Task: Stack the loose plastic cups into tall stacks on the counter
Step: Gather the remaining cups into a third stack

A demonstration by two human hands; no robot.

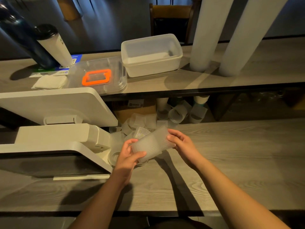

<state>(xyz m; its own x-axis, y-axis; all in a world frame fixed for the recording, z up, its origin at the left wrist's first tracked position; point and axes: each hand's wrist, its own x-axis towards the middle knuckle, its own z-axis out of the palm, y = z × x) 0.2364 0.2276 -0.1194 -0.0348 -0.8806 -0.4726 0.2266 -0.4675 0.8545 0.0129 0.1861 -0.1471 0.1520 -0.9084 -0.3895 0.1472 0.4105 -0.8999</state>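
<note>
A short stack of ribbed translucent cups lies sideways between my hands, a little above the lower counter. My left hand grips its near-left end, thumb on top. My right hand holds the far-right end with curled fingers. Several loose translucent cups lie in a heap just behind, and more cups sit under the upper shelf. Two tall white cup stacks lean on the upper counter at the back right.
A white point-of-sale terminal stands left of my hands. On the upper counter are a white tub, a clear lid with an orange handle, folded napkins and a tumbler. A chair stands behind.
</note>
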